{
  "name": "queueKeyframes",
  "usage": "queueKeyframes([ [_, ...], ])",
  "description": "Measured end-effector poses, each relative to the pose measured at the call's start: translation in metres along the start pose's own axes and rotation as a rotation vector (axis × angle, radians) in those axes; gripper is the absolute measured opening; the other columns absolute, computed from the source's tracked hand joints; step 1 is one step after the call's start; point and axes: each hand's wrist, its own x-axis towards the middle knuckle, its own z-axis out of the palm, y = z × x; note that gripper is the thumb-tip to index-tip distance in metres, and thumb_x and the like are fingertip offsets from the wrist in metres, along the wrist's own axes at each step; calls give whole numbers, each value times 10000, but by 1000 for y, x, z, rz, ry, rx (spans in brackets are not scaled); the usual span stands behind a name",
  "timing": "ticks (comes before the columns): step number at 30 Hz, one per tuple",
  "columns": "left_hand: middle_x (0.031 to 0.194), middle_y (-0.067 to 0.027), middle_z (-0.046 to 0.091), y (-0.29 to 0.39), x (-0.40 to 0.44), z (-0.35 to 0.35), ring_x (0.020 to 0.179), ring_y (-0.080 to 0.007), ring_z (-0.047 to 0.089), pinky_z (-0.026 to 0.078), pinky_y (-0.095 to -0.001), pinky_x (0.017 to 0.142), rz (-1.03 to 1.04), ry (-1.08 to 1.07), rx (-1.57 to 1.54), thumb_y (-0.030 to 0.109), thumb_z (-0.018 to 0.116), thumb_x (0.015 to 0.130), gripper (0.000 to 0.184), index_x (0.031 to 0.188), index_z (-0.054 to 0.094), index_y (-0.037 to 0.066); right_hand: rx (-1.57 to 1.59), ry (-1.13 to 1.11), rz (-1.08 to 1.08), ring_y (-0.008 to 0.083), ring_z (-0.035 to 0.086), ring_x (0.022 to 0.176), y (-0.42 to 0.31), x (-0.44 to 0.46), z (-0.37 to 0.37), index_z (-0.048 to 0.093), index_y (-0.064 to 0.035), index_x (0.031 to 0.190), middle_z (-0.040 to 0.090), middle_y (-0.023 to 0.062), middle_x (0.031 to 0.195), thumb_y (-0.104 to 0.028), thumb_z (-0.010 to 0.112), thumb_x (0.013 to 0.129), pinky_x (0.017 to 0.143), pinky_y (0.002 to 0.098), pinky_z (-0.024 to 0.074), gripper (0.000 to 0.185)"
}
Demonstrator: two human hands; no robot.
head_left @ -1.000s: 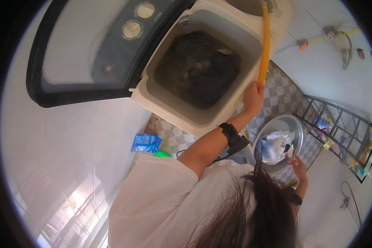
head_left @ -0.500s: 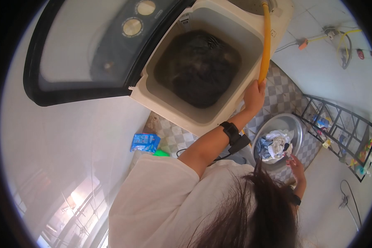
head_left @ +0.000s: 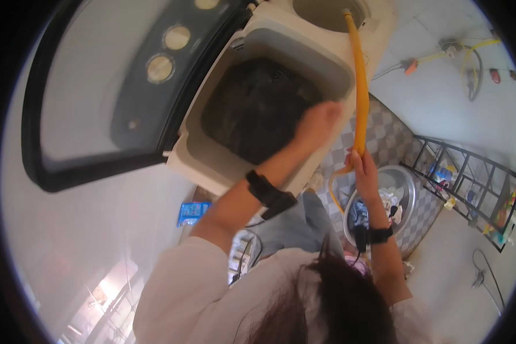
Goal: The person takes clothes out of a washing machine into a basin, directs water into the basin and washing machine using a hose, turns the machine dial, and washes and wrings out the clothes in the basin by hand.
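My right hand (head_left: 364, 169) is closed around a yellow hose (head_left: 359, 86). From that grip the hose runs up into the round opening (head_left: 321, 12) of the washing machine, and its lower length drops toward the floor. Smeared by motion, my left hand (head_left: 321, 123) is over the right side of the wash tub (head_left: 198, 123), apart from the hose; its fingers cannot be made out. Dark water with dark cloth (head_left: 258, 109) lies in the tub. The machine's lid (head_left: 86, 92) stands raised at the left.
On the checkered floor, a metal basin (head_left: 408, 192) holds white and blue clothes (head_left: 391, 198). A black metal rack (head_left: 470, 183) stands by the right wall. A blue packet (head_left: 192, 213) lies beneath the machine's near corner. Cables and a plug (head_left: 410, 67) hang along the wall.
My left hand has let go of the hose and moved left over the tub. My right hand has come up from beside the basin and taken hold of the hose.
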Motion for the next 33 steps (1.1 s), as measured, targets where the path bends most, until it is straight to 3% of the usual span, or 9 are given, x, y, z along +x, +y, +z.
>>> queueKeyframes([
  [2,903,-164,643,-33,48,-40,865,-362,609,480,-419,730,104,70,562,286,491,924,259,965,649,85,38,22,29,71,483,723,-8,1,-5,543,-16,1024,524,9,773,-212,453,979,651,215,395,220],
  [5,1127,-150,622,-145,130,-59,996,-361,601,480,-459,842,-203,-476,974,198,502,896,251,1070,654,101,63,78,137,72,486,734,-13,6,-10,540,-14,1026,532,16,788,-202,461,973,669,216,402,211],
  [8,1096,-170,636,-241,195,-26,1001,-361,609,478,-472,854,-86,-540,1096,199,475,909,260,1044,659,72,33,82,163,79,496,740,-13,-1,-16,542,-9,1018,543,22,793,-181,470,967,688,226,417,193],
  [17,1014,-94,680,-292,206,5,944,-262,644,499,-382,771,24,-629,1100,162,447,919,257,950,686,72,-32,46,221,108,537,748,5,-18,-33,562,-3,1053,575,31,786,-155,526,946,725,245,438,189],
  [18,1014,-94,680,-289,194,-8,944,-262,644,499,-382,771,6,-651,1113,162,447,918,257,950,686,72,-36,33,239,112,539,740,1,-18,-36,565,-3,1044,575,32,777,-162,525,947,716,246,437,191],
  [20,785,21,590,-223,176,-39,604,-124,507,412,-278,550,-326,-407,111,231,495,941,179,959,626,109,-37,-20,224,114,536,734,1,-17,-42,568,-4,1040,571,31,771,-172,523,948,708,249,435,197],
  [22,710,82,418,-166,160,-80,567,-47,325,295,-211,498,-540,-470,-238,229,500,951,124,971,577,133,12,-15,225,115,534,731,-4,-14,-43,568,-1,1032,567,34,764,-180,523,949,705,250,434,202],
  [30,762,72,464,38,86,-163,565,-17,323,250,-176,481,-365,-310,-645,202,481,965,173,1055,559,75,60,47,185,81,458,679,-15,-17,-57,569,-1,976,515,5,717,-244,489,968,638,238,393,255],
  [33,713,74,441,108,67,-173,572,-18,332,258,-175,495,-313,-381,-463,192,498,953,207,1052,575,27,65,44,185,75,439,645,-25,-18,-60,565,-12,920,501,1,690,-259,507,959,605,230,373,257],
])
